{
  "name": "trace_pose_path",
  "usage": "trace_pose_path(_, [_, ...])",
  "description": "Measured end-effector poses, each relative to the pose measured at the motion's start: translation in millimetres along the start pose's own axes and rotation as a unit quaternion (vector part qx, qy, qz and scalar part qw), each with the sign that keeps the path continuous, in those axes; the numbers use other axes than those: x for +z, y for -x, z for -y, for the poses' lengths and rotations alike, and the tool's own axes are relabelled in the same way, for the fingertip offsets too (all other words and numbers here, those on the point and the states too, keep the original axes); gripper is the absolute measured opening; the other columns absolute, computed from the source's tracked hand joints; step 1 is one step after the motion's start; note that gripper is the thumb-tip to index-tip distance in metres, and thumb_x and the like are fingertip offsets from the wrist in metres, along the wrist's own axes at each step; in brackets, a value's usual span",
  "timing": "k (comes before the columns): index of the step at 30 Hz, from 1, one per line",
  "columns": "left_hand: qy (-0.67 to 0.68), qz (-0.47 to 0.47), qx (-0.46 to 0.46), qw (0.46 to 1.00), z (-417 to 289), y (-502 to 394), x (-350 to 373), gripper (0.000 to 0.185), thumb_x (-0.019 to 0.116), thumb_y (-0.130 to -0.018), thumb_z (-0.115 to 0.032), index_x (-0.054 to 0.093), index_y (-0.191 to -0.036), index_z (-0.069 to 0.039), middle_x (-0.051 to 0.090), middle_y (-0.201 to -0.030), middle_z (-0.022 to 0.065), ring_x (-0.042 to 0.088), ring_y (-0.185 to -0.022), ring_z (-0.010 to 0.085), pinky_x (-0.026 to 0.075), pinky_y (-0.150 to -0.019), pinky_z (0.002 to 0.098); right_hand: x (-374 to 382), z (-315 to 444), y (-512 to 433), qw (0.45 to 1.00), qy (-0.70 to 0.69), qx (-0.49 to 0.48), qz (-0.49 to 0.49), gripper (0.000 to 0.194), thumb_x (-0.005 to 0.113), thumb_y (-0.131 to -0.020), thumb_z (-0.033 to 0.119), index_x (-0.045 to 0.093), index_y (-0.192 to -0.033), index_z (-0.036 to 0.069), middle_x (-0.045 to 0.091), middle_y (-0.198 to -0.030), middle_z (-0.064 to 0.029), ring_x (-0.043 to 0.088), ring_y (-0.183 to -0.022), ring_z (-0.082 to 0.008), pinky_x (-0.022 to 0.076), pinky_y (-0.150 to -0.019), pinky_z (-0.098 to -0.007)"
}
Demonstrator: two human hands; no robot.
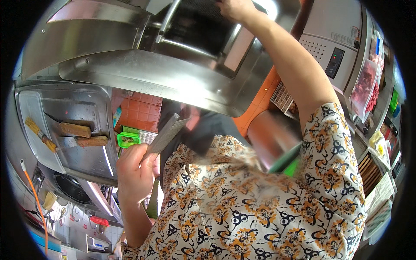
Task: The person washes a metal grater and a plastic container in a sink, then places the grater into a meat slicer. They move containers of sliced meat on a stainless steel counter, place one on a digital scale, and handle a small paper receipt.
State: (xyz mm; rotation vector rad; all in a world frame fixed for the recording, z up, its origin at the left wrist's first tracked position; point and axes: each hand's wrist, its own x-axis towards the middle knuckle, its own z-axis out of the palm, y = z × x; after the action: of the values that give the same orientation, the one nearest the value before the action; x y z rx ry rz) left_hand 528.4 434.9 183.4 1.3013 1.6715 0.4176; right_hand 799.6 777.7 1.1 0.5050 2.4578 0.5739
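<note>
My left hand [135, 167], in front of my body at the left, grips a flat grey metal piece [164, 135] with a finely textured, mesh-like face. It is tilted up and away from me. My right arm reaches forward to the top of the view. There my right hand [236, 9] is at the dark opening [198, 24] of a stainless-steel appliance [156, 71]. The fingertips are lost in shadow at the picture's edge, so any grip is unclear. A bright metal rod frame [190, 48] borders the opening, and a dark mesh shows inside.
At left, a steel tray [86, 162] holds a translucent plastic container [31, 100], a bristle brush [40, 135] and wooden-handled tools [75, 130]. A green basket [128, 139] is low beside me. At right are a blurred metal drum [273, 130], a white appliance [328, 35] and a tub of raw meat [365, 87].
</note>
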Motion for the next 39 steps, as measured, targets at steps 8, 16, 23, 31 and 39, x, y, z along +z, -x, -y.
trace_pose_path(8, [0.021, -0.020, 0.035, 0.999, -6, 0, -6, 0.006, 0.062, -0.084, 0.004, 0.064, -0.088, 0.001, 0.057, -0.070, 0.0112, 0.055, -0.061, 0.0231, 0.043, -0.059, 0.0330, -33, -13, 19, 0.885, -0.353, 0.298, -0.064, 0.009, 0.060, -0.084, 0.019, 0.067, -0.084, 0.013, 0.065, -0.074, -0.0091, 0.066, -0.071, -0.0262, 0.0547, -0.064, -0.0392])
trace_pose_path(16, [0.096, -0.047, -0.024, 0.994, -12, 14, -33, 0.013, 0.064, -0.084, 0.003, 0.065, -0.097, 0.004, 0.064, -0.078, 0.0064, 0.055, -0.069, 0.0115, 0.044, -0.065, 0.0255, -62, -28, 106, 0.813, -0.485, 0.297, -0.122, 0.032, 0.063, -0.092, 0.024, 0.066, -0.116, 0.002, 0.071, -0.095, -0.0172, 0.068, -0.091, -0.0300, 0.0544, -0.079, -0.0420])
trace_pose_path(23, [0.371, -0.092, -0.110, 0.918, -16, -17, -22, 0.031, 0.053, -0.091, 0.002, 0.056, -0.121, 0.008, 0.067, -0.108, 0.0114, 0.066, -0.091, 0.0169, 0.053, -0.084, 0.0295, -138, 82, 174, 0.503, -0.772, 0.352, -0.163, 0.032, 0.061, -0.096, 0.025, 0.070, -0.112, -0.001, 0.074, -0.090, -0.0150, 0.071, -0.080, -0.0212, 0.0578, -0.074, -0.0349])
trace_pose_path(31, [0.672, -0.068, -0.162, 0.719, -9, -97, 77, 0.035, 0.059, -0.089, 0.007, 0.054, -0.123, 0.000, 0.063, -0.119, 0.0153, 0.063, -0.110, 0.0276, 0.049, -0.101, 0.0436, -185, 163, 144, 0.104, -0.896, 0.429, 0.045, 0.050, 0.064, -0.097, 0.038, 0.065, -0.103, -0.012, 0.070, -0.084, -0.0146, 0.068, -0.071, -0.0179, 0.0584, -0.063, -0.0319])
trace_pose_path(39, [0.621, -0.024, -0.291, 0.727, -12, -130, 76, 0.050, 0.059, -0.094, -0.002, 0.035, -0.138, -0.001, 0.055, -0.127, 0.0179, 0.057, -0.117, 0.0307, 0.048, -0.101, 0.0481, -160, 178, 104, -0.086, -0.910, 0.395, -0.094, 0.016, 0.061, -0.092, -0.002, 0.069, -0.105, 0.002, 0.073, -0.096, -0.0089, 0.067, -0.082, -0.0146, 0.0548, -0.074, -0.0291])
